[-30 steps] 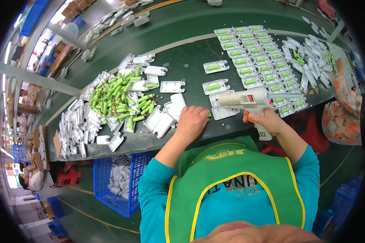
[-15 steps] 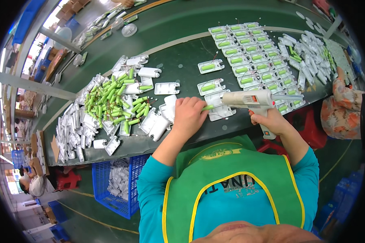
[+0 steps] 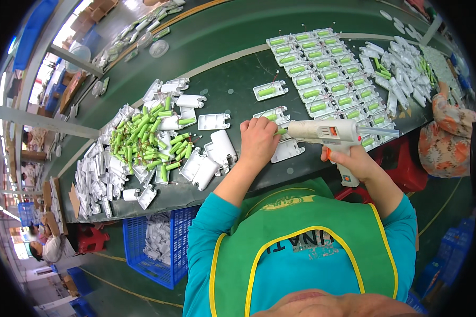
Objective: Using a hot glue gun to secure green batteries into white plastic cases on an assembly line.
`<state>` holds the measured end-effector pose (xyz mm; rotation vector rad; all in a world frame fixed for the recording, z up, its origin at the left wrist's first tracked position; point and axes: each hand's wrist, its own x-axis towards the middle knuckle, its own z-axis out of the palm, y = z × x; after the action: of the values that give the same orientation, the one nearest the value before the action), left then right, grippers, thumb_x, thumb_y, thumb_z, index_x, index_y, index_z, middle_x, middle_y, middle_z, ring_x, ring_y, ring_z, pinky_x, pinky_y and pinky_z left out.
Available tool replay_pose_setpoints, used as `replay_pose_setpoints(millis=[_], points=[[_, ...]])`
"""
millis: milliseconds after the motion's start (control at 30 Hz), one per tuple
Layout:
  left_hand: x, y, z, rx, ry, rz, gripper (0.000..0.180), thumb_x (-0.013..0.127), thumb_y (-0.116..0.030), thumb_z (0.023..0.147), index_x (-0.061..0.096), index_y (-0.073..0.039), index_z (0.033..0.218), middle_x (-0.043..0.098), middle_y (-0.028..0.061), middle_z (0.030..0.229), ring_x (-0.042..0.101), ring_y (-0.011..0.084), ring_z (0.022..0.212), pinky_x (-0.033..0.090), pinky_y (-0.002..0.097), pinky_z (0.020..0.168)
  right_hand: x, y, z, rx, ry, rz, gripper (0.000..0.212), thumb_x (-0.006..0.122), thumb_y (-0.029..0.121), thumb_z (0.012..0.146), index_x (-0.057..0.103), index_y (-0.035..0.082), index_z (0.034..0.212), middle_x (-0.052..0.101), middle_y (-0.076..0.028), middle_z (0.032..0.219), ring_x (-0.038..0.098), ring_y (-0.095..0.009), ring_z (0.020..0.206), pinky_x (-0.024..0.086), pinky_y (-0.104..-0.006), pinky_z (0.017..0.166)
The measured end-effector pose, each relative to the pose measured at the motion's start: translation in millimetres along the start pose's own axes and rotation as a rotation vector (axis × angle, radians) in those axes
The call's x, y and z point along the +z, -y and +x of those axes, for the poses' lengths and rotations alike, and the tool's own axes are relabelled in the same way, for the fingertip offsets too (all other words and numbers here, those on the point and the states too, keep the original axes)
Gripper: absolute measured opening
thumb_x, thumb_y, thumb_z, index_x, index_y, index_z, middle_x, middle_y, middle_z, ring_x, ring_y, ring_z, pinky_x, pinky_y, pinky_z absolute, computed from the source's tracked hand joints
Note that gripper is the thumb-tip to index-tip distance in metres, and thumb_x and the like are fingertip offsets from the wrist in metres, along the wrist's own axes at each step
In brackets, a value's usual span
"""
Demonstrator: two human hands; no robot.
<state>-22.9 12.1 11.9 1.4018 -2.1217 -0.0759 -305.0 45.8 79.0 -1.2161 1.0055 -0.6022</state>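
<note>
My right hand (image 3: pixel 355 161) is wrapped round the handle of a white glue gun (image 3: pixel 320 130), a clear glue stick (image 3: pixel 380 132) jutting from its back end. The gun's nozzle points left, toward my left hand (image 3: pixel 259 138). Those left fingers are closed on a green cylindrical battery (image 3: pixel 282 131), mostly hidden behind them. Beneath the gun lies a white plastic casing half (image 3: pixel 287 151). Just beyond my left hand is a casing with a green battery (image 3: pixel 272 114) in it, and another filled casing (image 3: pixel 270 91) lies farther off.
Rows of battery-filled casings (image 3: pixel 322 77) cover the table to the right. A heap of green batteries (image 3: pixel 143 132) lies at left among white casings (image 3: pixel 92 171). Below the table edge stands a blue crate (image 3: pixel 180 238) of white parts. Another person's patterned sleeve (image 3: pixel 448 137) shows at far right.
My left hand has shifted slightly up and to the right with the battery, closer to the gun's nozzle. The glue gun has stayed nearly in place.
</note>
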Motion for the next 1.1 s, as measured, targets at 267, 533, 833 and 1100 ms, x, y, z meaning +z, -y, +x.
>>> replay_pose_setpoints(millis=[267,533,833,1100], points=[[3.4,0.3,-1.5,0.005,-0.024,-0.002,0.020,0.080,-0.017,0.069,0.064,-0.013,0.081,0.059,0.0022,0.087,0.057,0.0246,0.089,0.040,0.0417,0.085,1.0,-4.2,8.2,0.026,-0.014,-0.021,0.034,0.066,0.022,0.093,0.058,-0.002,0.116,0.064,-0.009,0.100,0.063,-0.017,0.093,0.050,-0.0332,0.086],[4.9,1.4,-2.8,0.012,-0.038,0.002,0.019,0.079,-0.017,0.069,0.064,-0.014,0.080,0.060,0.0018,0.087,0.057,0.0242,0.088,0.040,0.0409,0.085,-0.9,-7.0,2.7,0.001,0.014,-0.027,0.029,0.064,0.017,0.092,0.057,-0.001,0.113,0.062,-0.008,0.096,0.062,-0.015,0.084,0.051,-0.0316,0.078],[-13.3,18.1,-2.7,0.040,-0.070,0.046,0.018,0.075,-0.013,0.074,0.066,-0.016,0.090,0.061,0.0021,0.092,0.058,0.0253,0.091,0.040,0.0426,0.084,-4.7,-16.9,-2.0,0.036,0.029,-0.047,0.034,0.064,0.018,0.090,0.056,0.001,0.118,0.063,-0.007,0.101,0.062,-0.015,0.087,0.051,-0.0306,0.073],[-80.6,92.1,-11.0,-0.239,0.142,0.483,0.022,0.061,-0.011,0.078,0.068,-0.013,0.099,0.063,0.0073,0.104,0.059,0.0279,0.102,0.040,0.0476,0.089,6.5,6.9,-15.2,-0.019,-0.031,0.087,0.056,0.067,0.036,0.084,0.053,0.004,0.128,0.067,-0.012,0.107,0.064,-0.016,0.094,0.051,-0.0262,0.068]])
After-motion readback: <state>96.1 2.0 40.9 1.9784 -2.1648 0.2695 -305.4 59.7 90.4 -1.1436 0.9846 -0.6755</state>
